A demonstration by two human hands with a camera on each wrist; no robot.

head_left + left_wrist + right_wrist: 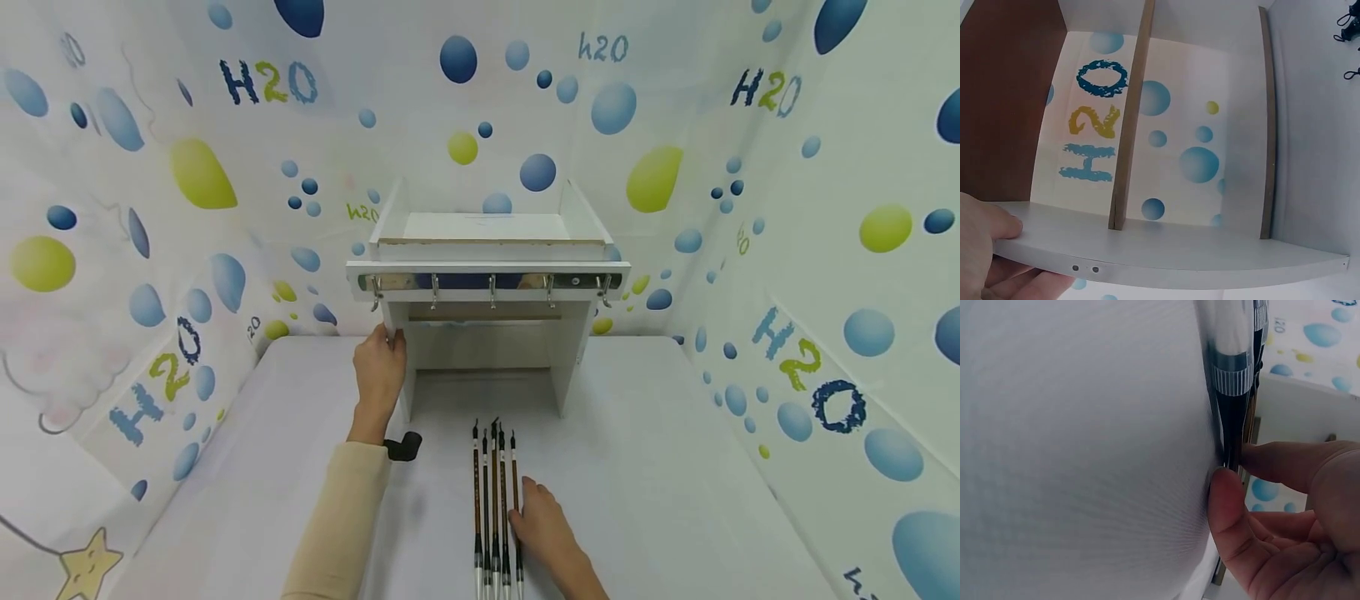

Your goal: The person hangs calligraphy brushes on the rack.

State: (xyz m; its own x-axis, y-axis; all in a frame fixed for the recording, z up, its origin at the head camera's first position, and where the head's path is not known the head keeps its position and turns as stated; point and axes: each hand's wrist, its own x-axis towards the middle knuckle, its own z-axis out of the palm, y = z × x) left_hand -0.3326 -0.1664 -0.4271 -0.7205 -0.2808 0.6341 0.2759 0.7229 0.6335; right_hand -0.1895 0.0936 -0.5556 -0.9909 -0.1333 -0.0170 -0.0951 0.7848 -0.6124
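Observation:
A small white shelf unit [487,252] with a row of metal hooks [492,292] along its front stands at the back of the table. My left hand [380,367] grips the front edge of its left side panel [1166,250], thumb on the inner face and fingers outside, as the left wrist view shows. Several calligraphy brushes [494,492] lie side by side in front of the unit, hanging loops toward it and capped tips toward me. With thumb and finger my right hand [551,529] pinches the rightmost brush [1233,415] by its handle, low over the white tabletop.
The white tabletop [660,500] stretches out on both sides of the brushes. Curtains [787,275] printed with blue and green dots enclose the table at the back and sides. A dark strap end [405,447] sticks out from my left wrist.

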